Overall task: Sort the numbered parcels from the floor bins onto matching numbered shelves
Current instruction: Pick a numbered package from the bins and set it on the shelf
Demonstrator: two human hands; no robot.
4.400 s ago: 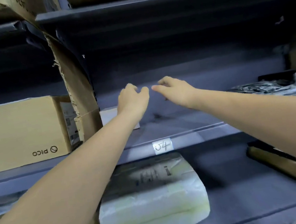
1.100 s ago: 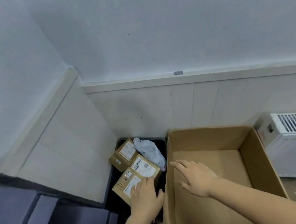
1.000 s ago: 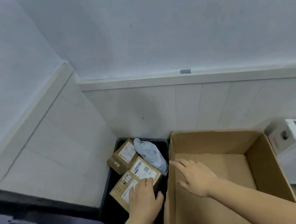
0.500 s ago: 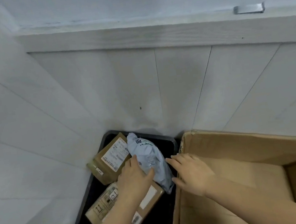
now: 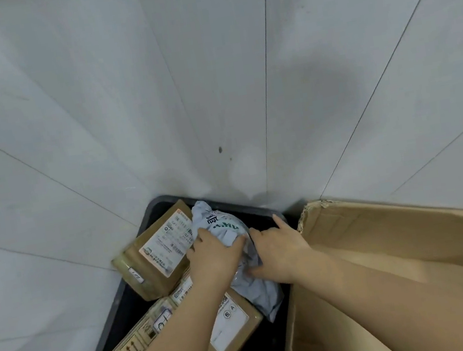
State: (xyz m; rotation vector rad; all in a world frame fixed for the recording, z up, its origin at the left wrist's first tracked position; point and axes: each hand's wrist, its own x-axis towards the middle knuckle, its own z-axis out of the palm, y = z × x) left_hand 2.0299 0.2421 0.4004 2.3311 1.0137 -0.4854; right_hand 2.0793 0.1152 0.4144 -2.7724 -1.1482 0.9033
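Here the grey poly-bag parcel (image 5: 236, 252) lies low in the frame's centre inside the black floor bin (image 5: 154, 209), draped over two cardboard parcels; the left hand (image 5: 214, 257) curls over its upper part and grips it, while the right hand (image 5: 280, 247) presses its right side, forefinger stretched toward the bin's rim; whether those fingers pinch the bag I cannot tell; left of it leans the upper box (image 5: 157, 251), below lies the lower box (image 5: 184, 332); a large open carton (image 5: 382, 231) fills the lower right; judging so, three parcels remain unsorted and this pick is only beginning.
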